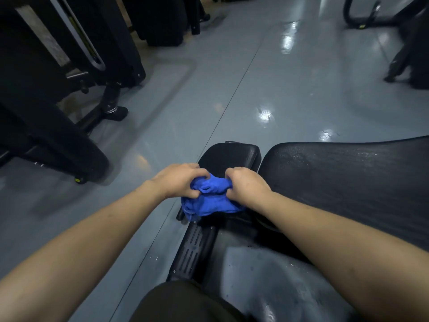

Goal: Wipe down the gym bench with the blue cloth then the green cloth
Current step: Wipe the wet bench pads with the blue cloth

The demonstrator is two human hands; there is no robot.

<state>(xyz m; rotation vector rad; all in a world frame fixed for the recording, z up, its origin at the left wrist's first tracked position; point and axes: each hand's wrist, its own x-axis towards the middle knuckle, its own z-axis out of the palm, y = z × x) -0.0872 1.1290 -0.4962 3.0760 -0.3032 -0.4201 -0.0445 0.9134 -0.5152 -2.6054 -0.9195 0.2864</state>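
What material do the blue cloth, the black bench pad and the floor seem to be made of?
Blue cloth: soft fabric, perhaps microfibre; it bunches into folds between the left hand and right hand.
Bench pad: black vinyl or leather-like cover, judging by its fine grain and dull sheen with wet-looking specks.
Floor: smooth grey coating or sheet, glossy; it mirrors the lights.

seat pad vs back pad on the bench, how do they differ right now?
The seat pad is small, and both hands bunch the blue cloth at its near edge; the back pad is far bigger and untouched. The back pad shows droplets; the seat pad shows none. Both are black.
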